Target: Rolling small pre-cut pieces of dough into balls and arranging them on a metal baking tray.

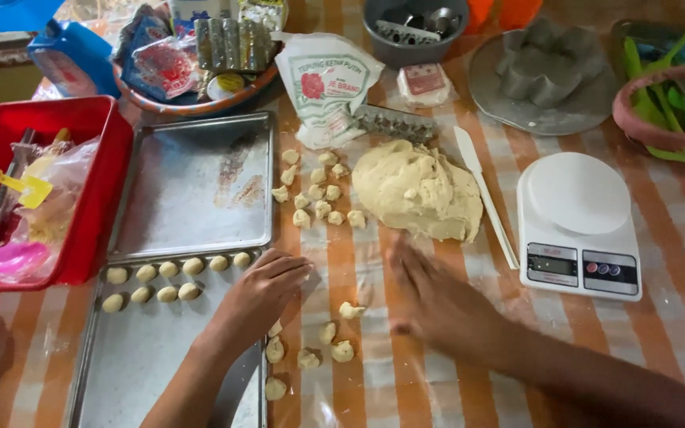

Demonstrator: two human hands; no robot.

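Hands at work among small dough pieces on a striped tablecloth.
Left hand [259, 289] rests loosely curled, knuckles up, at the near baking tray's [152, 364] edge beside rolled dough balls [170, 269]; what it holds cannot be told. Right hand [438, 305], blurred, lies flat and open near loose dough pieces [334, 337], the big dough mound [418, 190] beyond.

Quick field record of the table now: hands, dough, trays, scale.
left hand: on the near tray's right edge, holding nothing visible
right hand: flat on the table, blurred
dough balls: two rows at the near tray's top
far tray: no dough
dough mound: beside the scale
loose pieces: left of the mound, more between the hands
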